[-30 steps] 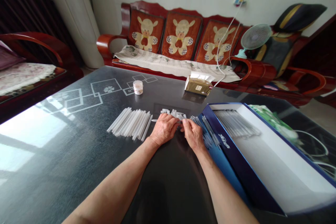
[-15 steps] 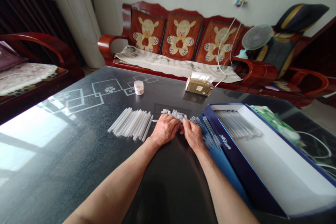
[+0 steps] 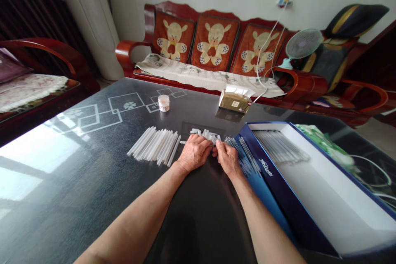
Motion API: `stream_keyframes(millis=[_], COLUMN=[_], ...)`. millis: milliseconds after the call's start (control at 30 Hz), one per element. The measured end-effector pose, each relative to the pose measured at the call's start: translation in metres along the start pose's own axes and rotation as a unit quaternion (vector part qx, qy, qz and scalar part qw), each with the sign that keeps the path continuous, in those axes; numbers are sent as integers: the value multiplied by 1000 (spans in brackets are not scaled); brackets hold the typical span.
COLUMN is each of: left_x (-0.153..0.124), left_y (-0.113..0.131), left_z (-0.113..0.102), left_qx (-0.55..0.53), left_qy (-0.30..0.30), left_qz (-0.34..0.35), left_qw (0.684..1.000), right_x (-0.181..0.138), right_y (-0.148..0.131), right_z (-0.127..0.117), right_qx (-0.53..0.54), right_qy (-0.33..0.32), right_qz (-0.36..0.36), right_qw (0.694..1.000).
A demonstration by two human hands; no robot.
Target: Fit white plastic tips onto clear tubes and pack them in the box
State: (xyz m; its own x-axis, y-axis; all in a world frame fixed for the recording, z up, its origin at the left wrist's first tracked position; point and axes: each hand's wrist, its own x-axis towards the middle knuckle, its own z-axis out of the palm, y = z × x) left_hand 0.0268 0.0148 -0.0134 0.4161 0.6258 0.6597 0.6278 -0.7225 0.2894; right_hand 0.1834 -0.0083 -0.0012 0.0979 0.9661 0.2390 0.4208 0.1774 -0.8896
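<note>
My left hand and my right hand rest close together on the dark glass table, fingers curled and pinched toward each other on a thin piece I cannot make out. Just beyond the fingertips lies a small heap of short white caps. Left of my left hand is a row of white tubes laid side by side. Right of my right hand, thin clear refills lie on the blue lid edge.
An open blue box with a white inside holds more thin refills at the right. A small round jar and a tissue pack stand farther back. A red wooden sofa and a small fan are behind the table.
</note>
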Motion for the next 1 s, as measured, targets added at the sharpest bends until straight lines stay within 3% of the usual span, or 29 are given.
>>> stream_keyframes(millis=[200, 500, 700, 1000], left_x=[0, 0, -1, -1], left_y=[0, 0, 0, 0], left_z=[0, 1, 1, 1], left_qx=[-1, -2, 1, 4], left_qy=[7, -2, -6, -13], left_qz=[1, 3, 3, -2], left_qw=[1000, 1000, 1000, 1000], right_x=[-2, 0, -2, -2], right_y=[-2, -2, -3, -7], right_z=[-4, 0, -2, 0], right_qx=[23, -4, -12, -11], right_qy=[-29, 2, -20, 2], right_qz=[0, 9, -20, 0], right_qw=[999, 1000, 1000, 1000])
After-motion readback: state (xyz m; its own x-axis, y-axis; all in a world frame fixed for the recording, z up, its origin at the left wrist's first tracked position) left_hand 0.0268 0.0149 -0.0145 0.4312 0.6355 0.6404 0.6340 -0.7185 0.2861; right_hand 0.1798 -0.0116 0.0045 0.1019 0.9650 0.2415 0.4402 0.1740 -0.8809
